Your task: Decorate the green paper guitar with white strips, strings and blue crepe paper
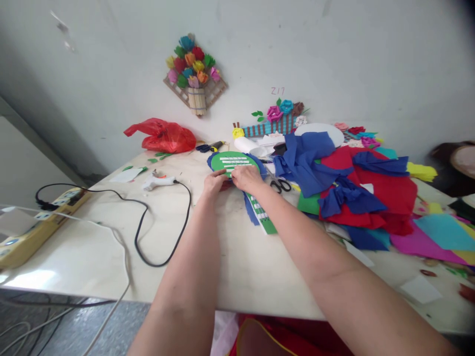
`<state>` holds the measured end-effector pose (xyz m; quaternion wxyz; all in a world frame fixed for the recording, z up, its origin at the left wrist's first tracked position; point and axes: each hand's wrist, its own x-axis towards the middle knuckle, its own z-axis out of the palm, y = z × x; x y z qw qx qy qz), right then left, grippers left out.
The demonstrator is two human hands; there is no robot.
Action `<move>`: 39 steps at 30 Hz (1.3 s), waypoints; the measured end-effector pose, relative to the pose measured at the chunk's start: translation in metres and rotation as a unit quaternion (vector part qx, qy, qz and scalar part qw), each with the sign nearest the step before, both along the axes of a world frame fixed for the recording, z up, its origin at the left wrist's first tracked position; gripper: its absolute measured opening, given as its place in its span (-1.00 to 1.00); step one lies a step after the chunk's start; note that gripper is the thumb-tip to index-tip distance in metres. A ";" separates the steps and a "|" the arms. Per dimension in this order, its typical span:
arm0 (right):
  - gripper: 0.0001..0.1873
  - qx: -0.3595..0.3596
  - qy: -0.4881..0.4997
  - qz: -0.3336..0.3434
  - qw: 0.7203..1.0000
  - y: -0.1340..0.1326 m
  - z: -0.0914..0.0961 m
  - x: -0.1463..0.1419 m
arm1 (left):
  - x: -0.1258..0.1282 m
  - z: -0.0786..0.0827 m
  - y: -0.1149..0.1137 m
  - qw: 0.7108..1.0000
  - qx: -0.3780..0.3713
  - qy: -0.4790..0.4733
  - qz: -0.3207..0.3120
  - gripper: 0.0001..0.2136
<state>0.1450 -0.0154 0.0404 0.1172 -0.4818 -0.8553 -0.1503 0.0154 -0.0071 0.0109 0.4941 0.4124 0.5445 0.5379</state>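
A green oval craft piece (pixel 219 162) with white strips across it and blue crepe paper (pixel 259 161) around its rim lies in front of me. My left hand (pixel 215 183) grips its near-left edge, fingers closed. My right hand (pixel 246 178) presses closed fingers at the near edge, close to the left one; the fingertips are partly hidden. Below the right hand extends a green strip with white bars (pixel 261 212), with blue paper along its left side. Black-handled scissors (pixel 280 185) lie just right of my right hand.
A white glue gun (pixel 159 181) lies at left, its black cord looping over the table to a power strip (pixel 55 212). A red plastic bag (pixel 168 137) sits behind. Blue crepe paper (pixel 308 158) and red paper (pixel 397 198) pile up at right. Paper flowers (pixel 191 64) hang on the wall.
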 end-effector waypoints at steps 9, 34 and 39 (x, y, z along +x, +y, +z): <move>-0.67 -0.009 0.034 -0.002 0.999 0.004 -0.002 0.002 | -0.011 0.003 -0.008 0.996 0.016 -0.043 -0.082 -0.37; -0.70 -0.009 0.055 0.003 0.998 0.006 -0.005 0.005 | -0.007 -0.001 -0.010 0.996 0.055 -0.026 -0.070 -0.44; -0.72 -0.020 0.065 0.002 0.998 0.006 -0.004 0.005 | -0.005 0.001 -0.011 0.997 0.047 -0.028 -0.057 -0.43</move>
